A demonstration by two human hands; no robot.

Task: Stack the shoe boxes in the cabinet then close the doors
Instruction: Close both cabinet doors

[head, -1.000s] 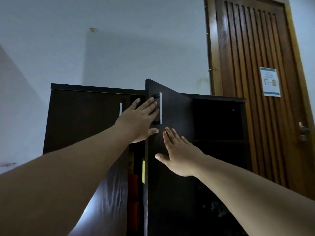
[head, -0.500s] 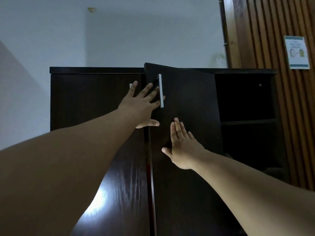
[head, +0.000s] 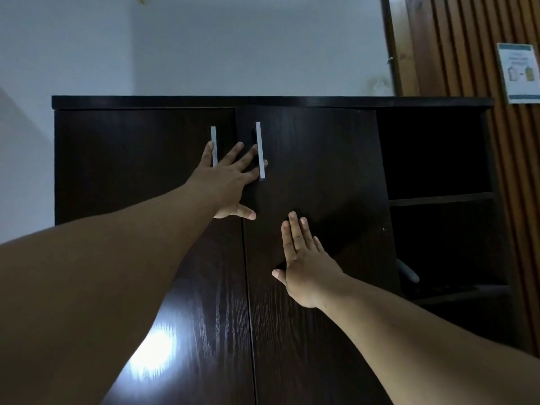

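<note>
A dark brown cabinet (head: 263, 101) fills the view. Its left door (head: 131, 159) and right door (head: 321, 159) both lie flush and shut, each with a silver bar handle. My left hand (head: 228, 182) presses flat with spread fingers across the seam between the doors, its fingertips reaching both handles. Lower down, my right hand (head: 304, 264) presses flat on the right door with straight fingers. No shoe boxes are visible; the doors hide the inside.
To the right of the doors are open dark shelves (head: 438, 197) with a grey object (head: 407, 271) on a lower one. A slatted wooden door (head: 467, 54) with a paper notice (head: 518, 73) stands at far right. A white wall is behind.
The right door has swung from ajar to flush with the left door under both hands. The gap that showed the cabinet's inside is gone. The view has moved closer.
</note>
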